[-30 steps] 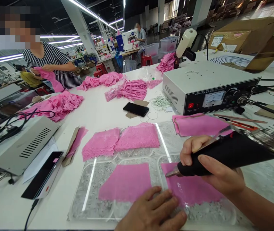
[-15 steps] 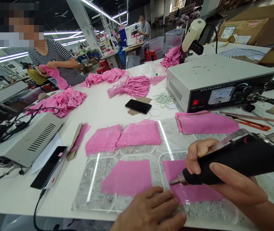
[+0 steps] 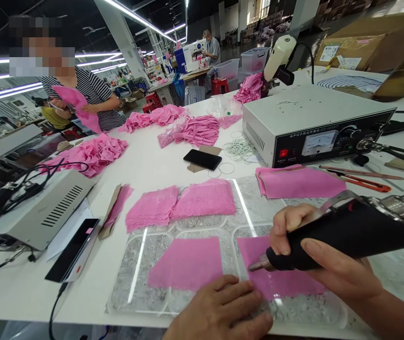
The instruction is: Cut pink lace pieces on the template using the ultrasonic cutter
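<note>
My right hand (image 3: 339,264) is wrapped round a black handheld ultrasonic welding gun (image 3: 315,236). Its metal tip points left and rests on or just over the left part of a pink fabric piece (image 3: 290,285). My left hand (image 3: 219,311) lies flat with fingers spread; the fingertips are at that piece's lower left edge. Left of it, a second pink fabric piece (image 3: 187,262) lies on the clear patterned mat (image 3: 141,278). Behind these sit two stacks of cut pink pieces (image 3: 205,198). A folded pink cloth (image 3: 304,183) is at the mat's far right.
A grey control box (image 3: 315,118) stands behind my right hand, near an orange cutter (image 3: 368,183). Another grey box (image 3: 46,208) and a phone (image 3: 76,248) are on the left. A black phone (image 3: 202,159) lies mid-table. Across the table, a person (image 3: 88,94) holds pink fabric.
The view has shifted slightly. The person across the table has raised and spread the pink fabric. My left hand and the welding gun stay in nearly the same place.
</note>
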Motion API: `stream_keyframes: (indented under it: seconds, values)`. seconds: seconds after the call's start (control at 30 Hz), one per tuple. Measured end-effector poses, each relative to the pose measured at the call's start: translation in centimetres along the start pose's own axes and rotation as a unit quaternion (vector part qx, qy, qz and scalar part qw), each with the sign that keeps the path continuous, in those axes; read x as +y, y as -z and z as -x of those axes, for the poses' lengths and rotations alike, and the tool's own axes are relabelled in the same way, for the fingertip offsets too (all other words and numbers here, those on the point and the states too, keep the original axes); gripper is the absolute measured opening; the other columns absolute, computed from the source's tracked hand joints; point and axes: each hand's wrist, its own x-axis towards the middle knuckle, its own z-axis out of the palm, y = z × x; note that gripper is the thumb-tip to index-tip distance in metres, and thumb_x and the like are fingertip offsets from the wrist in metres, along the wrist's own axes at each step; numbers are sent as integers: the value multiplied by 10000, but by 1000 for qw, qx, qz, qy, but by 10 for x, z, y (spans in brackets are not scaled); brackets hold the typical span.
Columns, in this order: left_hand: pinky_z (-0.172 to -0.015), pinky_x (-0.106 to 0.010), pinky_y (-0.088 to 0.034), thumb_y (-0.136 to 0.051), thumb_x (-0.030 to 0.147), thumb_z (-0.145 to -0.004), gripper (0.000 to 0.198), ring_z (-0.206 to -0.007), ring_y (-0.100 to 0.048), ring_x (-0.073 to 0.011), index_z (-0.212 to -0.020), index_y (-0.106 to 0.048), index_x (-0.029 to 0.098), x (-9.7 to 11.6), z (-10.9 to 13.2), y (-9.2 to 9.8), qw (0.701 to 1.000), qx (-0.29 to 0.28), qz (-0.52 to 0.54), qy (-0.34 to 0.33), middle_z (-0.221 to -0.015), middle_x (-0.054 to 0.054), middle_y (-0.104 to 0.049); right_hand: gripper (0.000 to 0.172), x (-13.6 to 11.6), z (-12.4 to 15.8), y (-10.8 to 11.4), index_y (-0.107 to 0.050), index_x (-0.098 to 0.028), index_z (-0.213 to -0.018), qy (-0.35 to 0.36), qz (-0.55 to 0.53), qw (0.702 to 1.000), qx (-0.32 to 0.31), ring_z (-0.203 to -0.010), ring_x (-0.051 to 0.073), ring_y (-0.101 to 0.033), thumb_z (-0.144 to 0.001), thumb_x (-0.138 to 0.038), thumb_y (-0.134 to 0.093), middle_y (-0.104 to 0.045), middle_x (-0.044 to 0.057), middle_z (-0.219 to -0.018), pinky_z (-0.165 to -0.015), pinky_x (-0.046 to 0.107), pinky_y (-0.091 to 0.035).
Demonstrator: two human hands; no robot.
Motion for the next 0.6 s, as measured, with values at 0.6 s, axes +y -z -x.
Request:
stream_keyframes:
  seconds: [0.6]
  values:
    - [-1127, -480, -350, -509, 246, -940, 347, -1335, -469, -277, -1253, -585, 117, -14, -7, -36, 978, 54, -143, 145, -1337, -106, -599, 126, -9, -6, 37, -667, -218, -757, 102, 36, 976, 188, -556, 169, -543, -711, -313, -737, -556, 28, -706, -473, 301, -536]
